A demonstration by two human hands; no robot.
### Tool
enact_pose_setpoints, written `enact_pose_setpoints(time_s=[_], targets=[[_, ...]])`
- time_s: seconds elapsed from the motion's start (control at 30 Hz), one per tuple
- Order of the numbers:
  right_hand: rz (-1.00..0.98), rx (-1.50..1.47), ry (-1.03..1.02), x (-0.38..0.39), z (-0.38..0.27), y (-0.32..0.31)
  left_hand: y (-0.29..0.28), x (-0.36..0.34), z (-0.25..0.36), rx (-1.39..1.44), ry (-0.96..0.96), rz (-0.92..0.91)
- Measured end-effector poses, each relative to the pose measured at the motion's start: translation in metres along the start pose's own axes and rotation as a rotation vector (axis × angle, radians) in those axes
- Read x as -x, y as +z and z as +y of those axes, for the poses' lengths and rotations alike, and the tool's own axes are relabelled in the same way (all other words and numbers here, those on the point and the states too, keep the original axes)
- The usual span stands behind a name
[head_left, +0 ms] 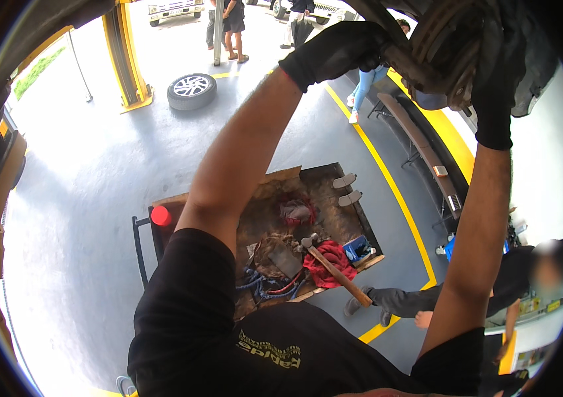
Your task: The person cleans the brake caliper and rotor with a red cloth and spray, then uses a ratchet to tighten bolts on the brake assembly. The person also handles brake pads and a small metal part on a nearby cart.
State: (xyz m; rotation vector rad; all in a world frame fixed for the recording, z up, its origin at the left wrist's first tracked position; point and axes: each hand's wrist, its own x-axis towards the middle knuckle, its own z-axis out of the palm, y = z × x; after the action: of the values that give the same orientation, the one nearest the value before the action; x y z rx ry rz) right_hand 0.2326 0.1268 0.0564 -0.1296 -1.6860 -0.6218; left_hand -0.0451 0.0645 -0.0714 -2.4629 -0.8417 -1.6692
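Both my arms reach up to a dark, rusty wheel-hub and brake assembly (447, 53) at the upper right, under a raised vehicle. My left hand (344, 51), in a black glove, is closed at the assembly's left side, by a rusty metal part; what its fingers hold is hidden. On the right side of the assembly is my right hand (495, 106), also gloved in black; its fingers merge with the dark parts and cannot be made out. Below, a hammer (334, 270) with a wooden handle lies across a red cloth (329, 259) on a worn tool cart (261, 198).
Two brake pads (347, 188), a blue box (359, 249) and a red round container (161, 216) sit on the cart. A wheel (192, 90) lies on the floor beside a yellow lift post (122, 59). A bench (410, 135) and a person (420, 301) are at right.
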Motion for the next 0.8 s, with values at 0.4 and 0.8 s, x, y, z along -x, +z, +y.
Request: enact_pose_setpoints(time_s=[0.4, 0.8], targets=[[0.036, 0.32, -0.287, 0.018, 0.024, -0.004, 0.015, 0.006, -0.027, 0.319, 0.095, 0.085], [0.05, -0.109, 0.083, 0.026, 0.019, 0.011, 0.002, 0.003, -0.014, 0.309, -0.005, -0.011]])
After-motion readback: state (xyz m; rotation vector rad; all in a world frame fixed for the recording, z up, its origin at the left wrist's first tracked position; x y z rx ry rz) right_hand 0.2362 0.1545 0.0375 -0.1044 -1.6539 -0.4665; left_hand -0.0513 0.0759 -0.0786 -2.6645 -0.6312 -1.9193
